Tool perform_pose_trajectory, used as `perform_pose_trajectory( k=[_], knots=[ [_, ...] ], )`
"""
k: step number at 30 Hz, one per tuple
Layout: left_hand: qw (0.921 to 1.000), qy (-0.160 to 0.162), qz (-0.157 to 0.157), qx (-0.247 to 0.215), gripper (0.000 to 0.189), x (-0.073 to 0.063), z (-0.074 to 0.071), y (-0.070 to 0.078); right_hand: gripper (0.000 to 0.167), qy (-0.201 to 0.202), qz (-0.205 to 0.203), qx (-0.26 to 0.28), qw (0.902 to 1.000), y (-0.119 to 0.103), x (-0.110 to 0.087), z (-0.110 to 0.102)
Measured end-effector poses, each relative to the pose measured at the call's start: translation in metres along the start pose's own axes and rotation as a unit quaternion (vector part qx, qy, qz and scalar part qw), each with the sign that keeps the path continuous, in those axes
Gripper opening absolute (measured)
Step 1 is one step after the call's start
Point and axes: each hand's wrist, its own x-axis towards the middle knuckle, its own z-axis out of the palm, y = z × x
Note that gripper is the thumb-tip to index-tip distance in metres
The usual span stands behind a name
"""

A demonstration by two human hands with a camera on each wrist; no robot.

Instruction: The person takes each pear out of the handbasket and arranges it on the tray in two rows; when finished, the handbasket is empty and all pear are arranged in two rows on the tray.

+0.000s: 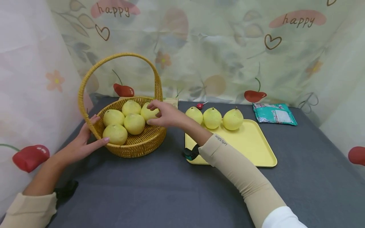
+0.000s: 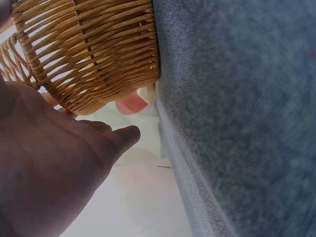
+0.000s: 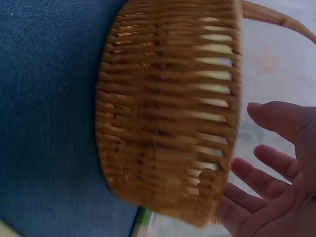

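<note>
A round wicker basket (image 1: 148, 145) with a tall arched handle stands at the left, with several pale yellow-green pears (image 1: 134, 124) in it. My left hand (image 1: 81, 142) holds the basket's left side, thumb on the front rim and fingers by the handle's base. Over the right rim reaches my right hand (image 1: 168, 114), its thumb and fingers spread apart around the rightmost pear (image 1: 146, 111) in the basket. That pear is partly hidden by the hand. In the right wrist view the fingers (image 3: 269, 185) are spread beside the wicker wall.
Three pears (image 1: 212, 118) line the back edge of a yellow tray (image 1: 251, 145) on the right, partly under my right forearm. Behind them lies a red-wrapped lollipop (image 1: 200, 106). A teal packet (image 1: 274, 114) is at the back right. Patterned curtains enclose the grey-covered table (image 1: 159, 193).
</note>
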Motion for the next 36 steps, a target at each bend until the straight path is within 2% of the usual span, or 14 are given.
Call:
perform_pose_trajectory(
  k=[3, 13, 22, 24, 30, 36],
  knots=[
    [1.0000, -0.001, 0.001, -0.002, 0.094, 0.000, 0.000, 0.000, 0.057, -0.022, 0.000, -0.018, 0.9996, -0.004, 0.007, 0.008],
    [1.0000, 0.000, 0.003, 0.004, 0.094, 0.000, 0.001, 0.001, 0.063, -0.050, 0.010, -0.111, 0.9925, -0.010, 0.025, 0.027],
    [1.0000, -0.003, 0.005, -0.007, 0.094, -0.001, 0.001, 0.003, 0.087, -0.107, 0.024, -0.113, 0.9875, -0.012, 0.035, 0.037],
    [1.0000, -0.004, 0.005, -0.005, 0.094, -0.001, 0.002, 0.004, 0.087, -0.098, 0.029, -0.120, 0.9876, -0.012, 0.036, 0.038],
    [1.0000, -0.001, 0.008, -0.002, 0.094, 0.000, 0.001, 0.004, 0.073, -0.055, 0.042, -0.144, 0.9871, -0.015, 0.032, 0.040],
    [1.0000, -0.003, 0.007, -0.003, 0.094, -0.001, 0.001, 0.002, 0.060, -0.043, 0.015, -0.121, 0.9916, -0.011, 0.034, 0.043]
  ],
)
